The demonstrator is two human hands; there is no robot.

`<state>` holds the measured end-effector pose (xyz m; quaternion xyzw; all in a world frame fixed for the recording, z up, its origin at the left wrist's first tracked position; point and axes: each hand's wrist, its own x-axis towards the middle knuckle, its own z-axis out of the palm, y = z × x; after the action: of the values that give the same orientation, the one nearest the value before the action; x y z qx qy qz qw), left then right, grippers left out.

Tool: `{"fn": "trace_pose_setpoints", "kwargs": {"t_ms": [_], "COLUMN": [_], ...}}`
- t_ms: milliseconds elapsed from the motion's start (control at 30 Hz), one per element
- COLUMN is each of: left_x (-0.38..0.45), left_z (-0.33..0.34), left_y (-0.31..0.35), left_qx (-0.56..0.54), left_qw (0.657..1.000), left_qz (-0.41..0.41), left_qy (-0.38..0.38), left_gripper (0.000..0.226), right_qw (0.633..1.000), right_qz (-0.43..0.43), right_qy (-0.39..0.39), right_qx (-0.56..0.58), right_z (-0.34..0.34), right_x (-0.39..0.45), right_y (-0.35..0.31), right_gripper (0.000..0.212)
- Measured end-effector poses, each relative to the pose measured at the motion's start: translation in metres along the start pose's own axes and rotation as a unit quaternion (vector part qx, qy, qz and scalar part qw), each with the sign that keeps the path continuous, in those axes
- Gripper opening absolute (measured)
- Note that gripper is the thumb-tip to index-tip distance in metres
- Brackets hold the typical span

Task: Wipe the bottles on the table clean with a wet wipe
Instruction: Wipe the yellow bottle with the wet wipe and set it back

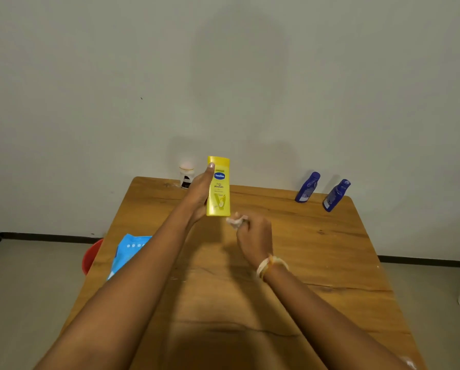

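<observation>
Glossy plastic yellow bottle (218,186); matt, grained wooden table (317,249).

Even, dim indoor light cast soft shadows on the wall (237,76); the wide-angle view bowed edges, slightly blurred.

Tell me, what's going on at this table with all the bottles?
A person is cleaning bottles. The left hand holds a yellow lotion bottle upright above the wooden table, while the right hand grips a crumpled white wet wipe just below the bottle's base. Two blue bottles stand at the far right of the table and a small white jar at the far left edge. A blue packet lies on the left side.
</observation>
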<state>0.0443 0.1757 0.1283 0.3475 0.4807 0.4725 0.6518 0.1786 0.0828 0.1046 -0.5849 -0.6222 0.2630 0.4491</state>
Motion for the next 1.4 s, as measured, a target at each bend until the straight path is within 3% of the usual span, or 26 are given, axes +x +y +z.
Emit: {"fn": "trace_pose_setpoints", "kwargs": {"t_ms": [67,133,233,400,500,667,767,1000,1267,1400], "left_x": [0.014,0.031,0.059,0.12,0.159,0.196,0.204,0.21,0.209,0.199], "left_z": [-0.001,-0.004,-0.009,-0.028,-0.043,-0.064,-0.072,-0.072,-0.071,-0.062], "left_y": [0.001,-0.001,-0.009,-0.028,-0.043,-0.089,-0.112,-0.134,-0.135,-0.13], "left_qx": [-0.003,0.018,0.042,0.117,0.159,0.229,0.223,0.228,0.249,0.249], "left_qw": [1.0,1.0,0.999,0.992,0.986,0.947,0.935,0.928,0.922,0.911], "left_qz": [-0.002,0.007,0.022,0.036,0.042,0.045,0.042,0.053,0.032,0.025], "left_qy": [0.006,0.017,0.019,0.007,0.034,0.22,0.273,0.291,0.296,0.327], "left_gripper": [0.037,0.034,0.032,0.039,0.036,0.028,0.035,0.041,0.046,0.045], "right_qw": [0.987,0.965,0.951,0.961,0.969,0.979,0.978,0.972,0.975,0.967], "right_qz": [0.15,0.227,0.223,0.164,0.137,0.128,0.139,0.2,0.18,0.233], "right_qy": [-0.035,-0.102,-0.188,-0.218,-0.205,-0.16,-0.156,-0.116,-0.13,-0.101], "right_qx": [0.031,0.076,0.099,0.046,0.013,0.013,0.028,0.047,0.033,0.011], "right_z": [0.005,0.012,0.03,0.069,0.095,0.143,0.164,0.182,0.178,0.173], "right_x": [0.039,0.081,0.131,0.186,0.213,0.236,0.234,0.228,0.225,0.213], "right_y": [0.003,0.011,0.035,0.095,0.12,0.153,0.163,0.178,0.18,0.177], "right_gripper": [0.02,0.031,0.018,0.009,0.008,0.022,0.023,0.038,0.039,0.047]}}
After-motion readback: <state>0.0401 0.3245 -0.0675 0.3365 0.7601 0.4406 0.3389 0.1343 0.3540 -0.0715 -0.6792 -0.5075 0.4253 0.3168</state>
